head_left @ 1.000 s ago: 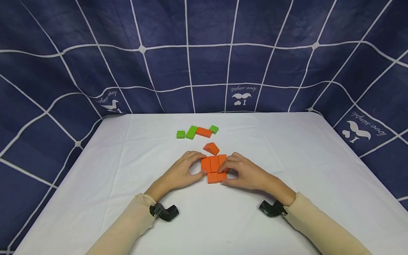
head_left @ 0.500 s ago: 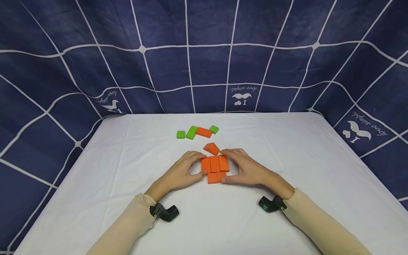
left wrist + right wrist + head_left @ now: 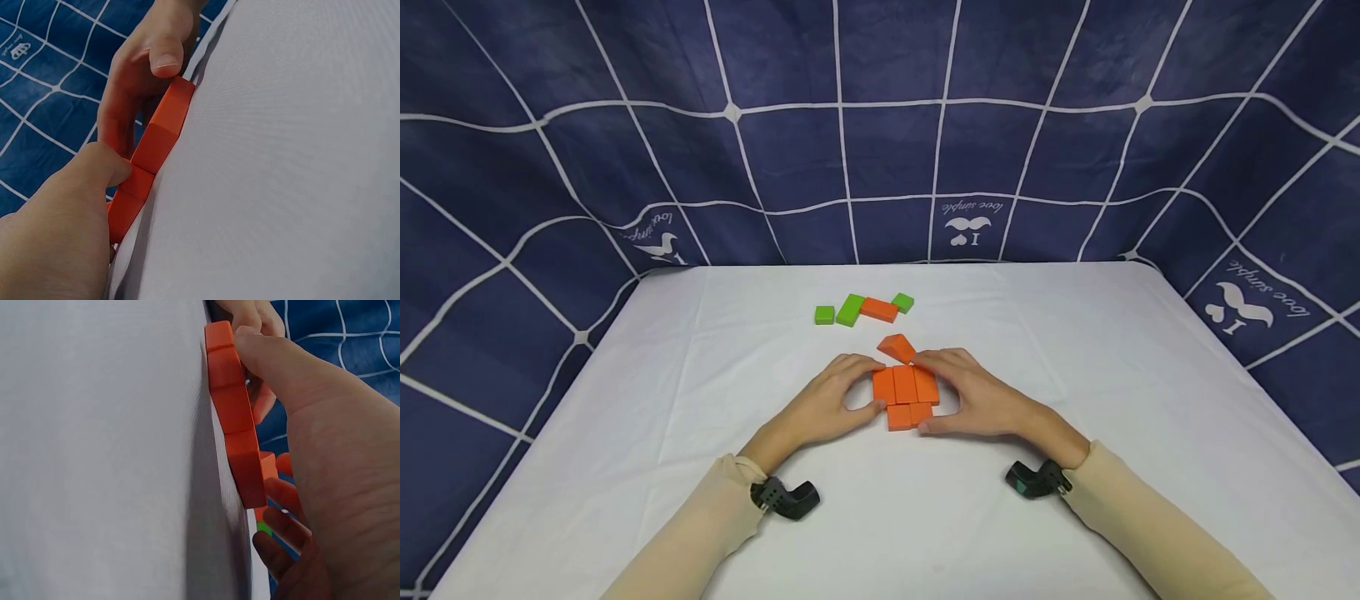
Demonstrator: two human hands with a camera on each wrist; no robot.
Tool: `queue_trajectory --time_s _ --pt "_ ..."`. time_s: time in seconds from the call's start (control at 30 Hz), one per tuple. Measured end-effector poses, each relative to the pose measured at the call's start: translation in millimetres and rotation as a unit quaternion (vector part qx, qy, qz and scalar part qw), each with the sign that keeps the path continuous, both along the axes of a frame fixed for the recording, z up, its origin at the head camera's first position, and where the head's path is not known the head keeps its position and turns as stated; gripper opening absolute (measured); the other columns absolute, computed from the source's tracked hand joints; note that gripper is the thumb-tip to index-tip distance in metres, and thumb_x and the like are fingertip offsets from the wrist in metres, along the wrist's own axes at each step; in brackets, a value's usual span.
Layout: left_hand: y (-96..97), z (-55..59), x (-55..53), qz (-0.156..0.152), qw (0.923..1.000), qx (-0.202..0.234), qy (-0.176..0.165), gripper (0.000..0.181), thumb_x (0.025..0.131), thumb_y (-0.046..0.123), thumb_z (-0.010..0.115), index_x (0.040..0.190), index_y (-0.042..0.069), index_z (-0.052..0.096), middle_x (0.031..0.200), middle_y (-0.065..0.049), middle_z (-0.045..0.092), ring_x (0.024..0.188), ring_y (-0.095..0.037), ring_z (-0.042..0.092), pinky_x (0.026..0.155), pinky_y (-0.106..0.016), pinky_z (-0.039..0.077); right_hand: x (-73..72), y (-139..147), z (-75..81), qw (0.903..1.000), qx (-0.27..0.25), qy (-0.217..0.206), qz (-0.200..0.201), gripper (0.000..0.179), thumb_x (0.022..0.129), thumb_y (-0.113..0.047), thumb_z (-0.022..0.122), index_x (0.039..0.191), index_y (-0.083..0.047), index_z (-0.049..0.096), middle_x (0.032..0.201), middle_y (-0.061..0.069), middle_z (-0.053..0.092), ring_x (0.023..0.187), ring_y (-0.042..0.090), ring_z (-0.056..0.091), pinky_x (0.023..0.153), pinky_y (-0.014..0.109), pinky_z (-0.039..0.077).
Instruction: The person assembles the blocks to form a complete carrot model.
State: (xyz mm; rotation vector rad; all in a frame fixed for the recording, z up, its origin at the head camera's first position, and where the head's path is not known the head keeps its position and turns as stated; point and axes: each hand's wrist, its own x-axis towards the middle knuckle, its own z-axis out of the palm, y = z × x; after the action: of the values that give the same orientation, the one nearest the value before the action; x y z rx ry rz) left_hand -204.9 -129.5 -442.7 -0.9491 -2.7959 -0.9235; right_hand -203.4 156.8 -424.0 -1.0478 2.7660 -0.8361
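Flat orange blocks (image 3: 905, 384) lie together on the white cloth, three side by side and two smaller ones (image 3: 899, 417) along their near edge. My left hand (image 3: 829, 400) holds the group's left side, fingertips at the far corner and thumb at the near corner of the leftmost block (image 3: 883, 386). My right hand (image 3: 981, 397) spans the right side, its thumb on the near right small block and its fingers around the far edge of the rightmost block (image 3: 927, 386). Just beyond the group, an orange triangular block (image 3: 897, 347) sits near the right fingertips.
Farther back on the white tablecloth (image 3: 745, 333) lie a green square block (image 3: 824, 315), a green oblong block (image 3: 850, 310), an orange oblong block (image 3: 878, 310) and a small green block (image 3: 903, 302). A dark blue checked curtain (image 3: 887, 158) hangs behind the table.
My right hand has shifted from over the rightmost block to around its outer side, fingers now reaching the far edge. That block shows fully now. The left hand has stayed in place.
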Motion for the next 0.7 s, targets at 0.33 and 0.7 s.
queue_trajectory --time_s 0.33,0.7 --pt "-0.4 0.2 0.5 -0.001 1.0000 0.000 -0.005 0.054 0.093 0.042 0.072 0.140 0.019 0.060 0.141 0.005 0.059 0.135 -0.014 0.050 0.118 -0.040 0.041 2.2 -6.8 0.1 0.9995 0.011 -0.030 0.005 0.091 0.081 -0.065 0.078 0.156 -0.027 0.044 0.157 -0.006 0.043 0.147 0.018 0.033 0.118 0.053 0.038" --pt "-0.7 1.2 0.2 -0.001 1.0000 -0.003 -0.007 0.054 0.093 0.041 0.071 0.141 0.018 0.060 0.142 0.004 0.059 0.135 -0.014 0.049 0.118 -0.040 0.041 -0.6 -9.1 0.8 0.9996 0.005 -0.012 0.027 0.090 0.082 -0.065 0.076 0.156 -0.024 0.044 0.159 -0.006 0.043 0.148 0.019 0.033 0.120 0.052 0.036"
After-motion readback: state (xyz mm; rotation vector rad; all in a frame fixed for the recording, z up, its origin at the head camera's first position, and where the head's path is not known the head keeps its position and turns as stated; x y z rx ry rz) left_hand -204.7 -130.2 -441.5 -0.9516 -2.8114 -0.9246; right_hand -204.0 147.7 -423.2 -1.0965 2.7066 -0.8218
